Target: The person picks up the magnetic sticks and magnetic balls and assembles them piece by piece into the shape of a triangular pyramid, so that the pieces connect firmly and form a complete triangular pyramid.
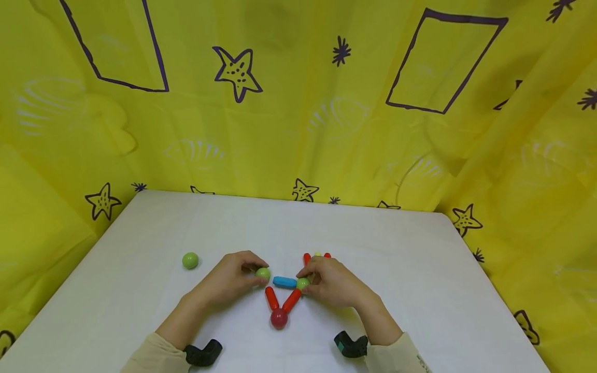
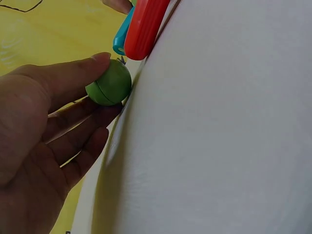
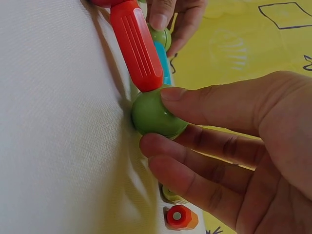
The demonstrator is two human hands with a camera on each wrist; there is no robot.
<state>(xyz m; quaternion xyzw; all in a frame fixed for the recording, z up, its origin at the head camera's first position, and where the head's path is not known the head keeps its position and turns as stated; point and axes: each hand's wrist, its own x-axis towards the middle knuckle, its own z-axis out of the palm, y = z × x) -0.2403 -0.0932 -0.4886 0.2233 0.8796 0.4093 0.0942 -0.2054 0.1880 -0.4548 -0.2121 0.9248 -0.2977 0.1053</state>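
My left hand (image 1: 237, 277) pinches a green ball (image 2: 109, 84) between thumb and fingers, just left of the free end of a blue rod (image 1: 284, 282). The right hand (image 1: 335, 282) pinches another green ball (image 3: 157, 114). That ball touches the blue rod and the upper end of a red rod (image 1: 292, 300). A second red rod (image 1: 271, 298) leans the other way, and both red rods meet at a red ball (image 1: 279, 318), forming a V. In the left wrist view, a small gap separates the left ball from the red rod (image 2: 145, 29).
A loose green ball (image 1: 190, 260) lies to the left on the white table (image 1: 392, 248). Behind the right hand are further red rods (image 1: 307, 258) and a yellow piece (image 1: 317, 254), partly hidden. Yellow patterned cloth (image 1: 280, 129) surrounds the table's back and sides.
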